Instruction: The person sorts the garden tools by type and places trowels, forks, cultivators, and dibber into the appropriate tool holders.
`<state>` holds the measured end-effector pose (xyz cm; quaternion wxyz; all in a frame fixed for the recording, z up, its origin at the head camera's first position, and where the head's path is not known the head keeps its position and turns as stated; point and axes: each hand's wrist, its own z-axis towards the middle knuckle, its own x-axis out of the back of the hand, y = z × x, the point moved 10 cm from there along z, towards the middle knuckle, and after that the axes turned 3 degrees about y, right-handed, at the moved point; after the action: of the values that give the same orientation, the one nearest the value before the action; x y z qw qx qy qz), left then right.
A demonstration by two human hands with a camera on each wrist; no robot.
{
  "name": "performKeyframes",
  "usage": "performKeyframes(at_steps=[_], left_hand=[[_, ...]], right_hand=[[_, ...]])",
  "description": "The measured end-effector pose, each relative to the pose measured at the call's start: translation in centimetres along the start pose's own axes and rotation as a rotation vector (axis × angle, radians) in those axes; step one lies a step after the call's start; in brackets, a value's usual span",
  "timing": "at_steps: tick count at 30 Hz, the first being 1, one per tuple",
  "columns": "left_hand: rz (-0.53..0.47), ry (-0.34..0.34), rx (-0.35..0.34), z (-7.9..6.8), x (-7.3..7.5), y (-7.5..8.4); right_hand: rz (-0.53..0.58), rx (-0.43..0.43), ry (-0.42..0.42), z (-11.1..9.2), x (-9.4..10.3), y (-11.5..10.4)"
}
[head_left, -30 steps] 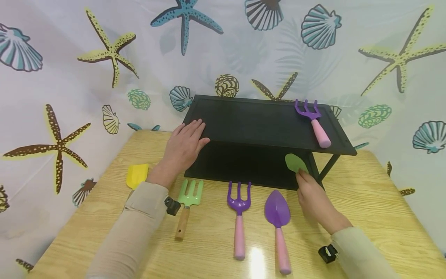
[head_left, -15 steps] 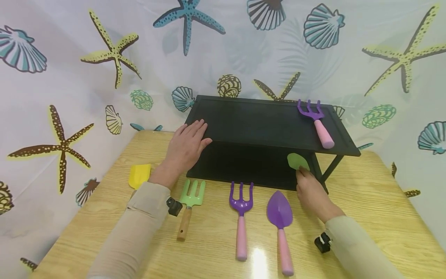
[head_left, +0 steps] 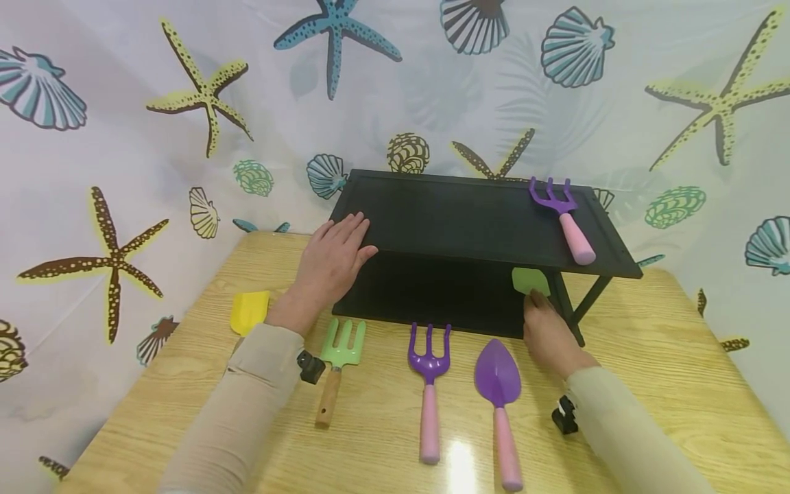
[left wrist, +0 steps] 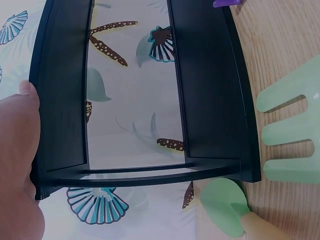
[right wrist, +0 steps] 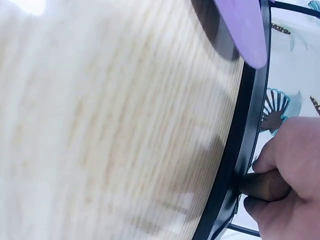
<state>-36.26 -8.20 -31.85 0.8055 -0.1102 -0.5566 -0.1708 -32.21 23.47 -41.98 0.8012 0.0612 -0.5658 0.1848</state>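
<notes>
My left hand (head_left: 336, 257) rests with extended fingers on the left end of the black two-tier shelf (head_left: 444, 213). Its thumb lies along the shelf's edge in the left wrist view. My right hand (head_left: 549, 336) pinches the handle (right wrist: 265, 186) of a green trowel (head_left: 529, 280) at the right end of the lower tier. Part of the trowel's blade is hidden beneath the upper tier. Above it, on the upper tier's right end, lies a purple hand fork (head_left: 558, 206) with a pink handle.
Before the shelf lie a green hand fork (head_left: 341, 353) with a wooden handle, another purple fork (head_left: 429, 384) and a purple trowel (head_left: 498, 377). A yellow tool (head_left: 249, 312) sits left, partly behind my arm. A patterned cloth (head_left: 395, 82) hangs behind the wooden table (head_left: 370, 466).
My right hand has moved slightly forward with the green trowel, whose blade tip has slipped beneath the upper tier's edge. My left hand has stayed on the shelf.
</notes>
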Motion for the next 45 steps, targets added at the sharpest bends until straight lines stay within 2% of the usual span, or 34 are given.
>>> performKeyframes(at_steps=[4, 7, 14, 20, 25, 31, 45], left_hand=[[0.0, -0.002, 0.0, 0.0, 0.0, 0.0], [0.0, -0.003, 0.001, 0.0, 0.0, 0.1], [0.0, 0.003, -0.001, -0.1, 0.0, 0.0], [0.006, 0.008, -0.01, -0.1, 0.0, 0.2], [0.0, 0.004, -0.001, -0.1, 0.1, 0.2], [0.001, -0.001, 0.01, 0.0, 0.1, 0.1], [0.001, 0.019, 0.0, 0.0, 0.2, 0.2]], right_hand=[[-0.004, -0.046, -0.066, 0.3, -0.7, 0.6], [-0.01, -0.057, -0.08, 0.3, -1.1, 1.0], [-0.016, -0.076, -0.071, 0.1, -1.4, 1.3], [-0.036, -0.045, -0.022, -0.2, -0.9, 0.9], [-0.043, -0.015, 0.034, 0.0, 0.1, 0.2], [-0.014, -0.022, 0.053, -0.2, 1.4, -0.4], [0.068, 0.028, 0.193, -2.8, 5.3, -2.2]])
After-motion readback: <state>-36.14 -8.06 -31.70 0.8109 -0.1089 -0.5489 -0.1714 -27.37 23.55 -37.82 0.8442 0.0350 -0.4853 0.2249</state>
